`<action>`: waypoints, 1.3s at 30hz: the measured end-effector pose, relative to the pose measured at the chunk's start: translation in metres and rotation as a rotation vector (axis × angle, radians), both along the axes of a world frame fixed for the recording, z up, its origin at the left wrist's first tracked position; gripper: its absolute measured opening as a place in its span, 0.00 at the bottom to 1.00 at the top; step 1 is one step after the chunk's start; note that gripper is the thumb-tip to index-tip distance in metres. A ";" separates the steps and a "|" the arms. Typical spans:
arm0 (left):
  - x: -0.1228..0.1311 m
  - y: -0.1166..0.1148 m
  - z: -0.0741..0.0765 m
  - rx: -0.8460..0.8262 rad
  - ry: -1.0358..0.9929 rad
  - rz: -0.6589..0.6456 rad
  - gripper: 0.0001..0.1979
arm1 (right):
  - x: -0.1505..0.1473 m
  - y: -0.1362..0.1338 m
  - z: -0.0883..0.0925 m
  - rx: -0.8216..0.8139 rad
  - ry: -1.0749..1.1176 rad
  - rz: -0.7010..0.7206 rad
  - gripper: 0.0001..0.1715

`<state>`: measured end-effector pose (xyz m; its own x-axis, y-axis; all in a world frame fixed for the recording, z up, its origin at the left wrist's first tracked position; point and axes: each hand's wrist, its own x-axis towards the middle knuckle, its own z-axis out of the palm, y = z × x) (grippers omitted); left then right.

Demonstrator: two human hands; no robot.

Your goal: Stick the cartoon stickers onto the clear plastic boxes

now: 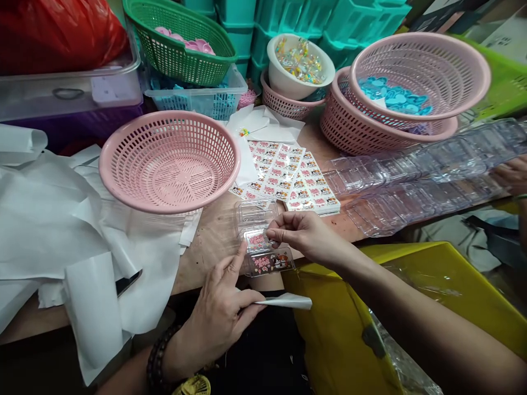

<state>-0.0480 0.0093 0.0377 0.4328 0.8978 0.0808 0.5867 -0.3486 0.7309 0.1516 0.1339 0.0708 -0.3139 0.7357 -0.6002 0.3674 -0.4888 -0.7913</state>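
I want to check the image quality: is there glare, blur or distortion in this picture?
Head view: even, soft light with weak shadows; glare on the clear plastic trays; the far right edge is smeared and stretched; the pink basket looks bent by the wide lens; the right hand and the sticker it presses are sharp, as is the left hand.

From my remote seat, the red plastic bag (57,33) at ten o'clock is cut off by the top and left edges. The stacked teal plastic crates (329,22) at twelve o'clock lose their tops to the frame. I cannot read the print on the sheets of pink-and-white stickers (288,178); it is too small. Another person's hand (513,175) at three o'clock is mostly out of frame. My left hand (218,318) hides part of the white paper strip (288,300) it pinches.
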 end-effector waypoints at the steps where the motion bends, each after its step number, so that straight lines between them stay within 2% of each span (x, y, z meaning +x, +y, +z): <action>1: 0.000 0.001 0.001 0.015 0.012 0.001 0.06 | 0.001 0.000 -0.001 0.013 -0.009 0.009 0.27; 6: 0.003 0.009 0.001 0.063 0.038 -0.087 0.06 | -0.003 -0.005 -0.003 0.163 -0.165 0.097 0.19; 10: 0.002 0.014 0.004 0.039 0.081 -0.091 0.07 | -0.011 -0.015 0.010 0.426 -0.590 0.267 0.09; 12: 0.001 0.015 0.006 0.030 0.088 -0.088 0.08 | -0.006 -0.020 0.015 0.555 -0.791 0.293 0.18; 14: 0.000 0.015 0.006 0.013 0.065 -0.087 0.08 | 0.006 -0.024 0.012 0.616 -0.892 0.191 0.29; 16: -0.001 0.014 0.003 -0.024 0.009 -0.094 0.08 | 0.021 -0.026 -0.001 0.537 -0.788 0.047 0.34; 19: -0.001 0.012 -0.002 -0.093 -0.082 -0.095 0.07 | 0.032 -0.032 -0.028 0.263 -0.328 -0.088 0.41; 21: -0.002 0.010 -0.003 -0.135 -0.125 -0.090 0.07 | 0.029 -0.040 -0.038 0.174 -0.159 -0.149 0.43; 23: -0.005 0.009 0.002 -0.164 -0.160 -0.079 0.07 | 0.021 -0.051 -0.032 0.311 -0.241 -0.266 0.40; 25: -0.011 0.008 0.011 -0.160 -0.169 -0.057 0.07 | 0.014 -0.064 -0.012 0.567 -0.343 -0.335 0.32; 26: -0.014 0.008 0.016 -0.146 -0.170 -0.045 0.06 | 0.012 -0.070 0.001 0.669 -0.327 -0.283 0.30; 27: -0.016 0.009 0.021 -0.136 -0.174 -0.041 0.06 | 0.010 -0.076 0.013 0.718 -0.268 -0.156 0.28; 29: -0.020 0.010 0.029 -0.189 -0.214 -0.051 0.06 | 0.009 -0.085 0.033 0.688 -0.151 0.186 0.21; 30: -0.021 0.010 0.031 -0.261 -0.255 -0.046 0.05 | 0.010 -0.089 0.039 0.642 -0.137 0.312 0.15; 31: -0.022 0.010 0.031 -0.355 -0.308 -0.021 0.08 | 0.011 -0.091 0.042 0.590 -0.157 0.369 0.09; 33: -0.022 0.009 0.028 -0.550 -0.423 0.077 0.18 | 0.014 -0.094 0.041 0.492 -0.226 0.345 0.06; 35: -0.021 0.007 0.022 -0.673 -0.507 0.177 0.20 | 0.017 -0.096 0.037 0.445 -0.283 0.330 0.07; 37: -0.020 0.005 0.018 -0.708 -0.514 0.201 0.13 | 0.019 -0.102 0.034 0.529 -0.369 0.373 0.11; 39: -0.018 0.003 0.018 -0.681 -0.477 0.179 0.10 | 0.018 -0.109 0.035 0.713 -0.466 0.397 0.19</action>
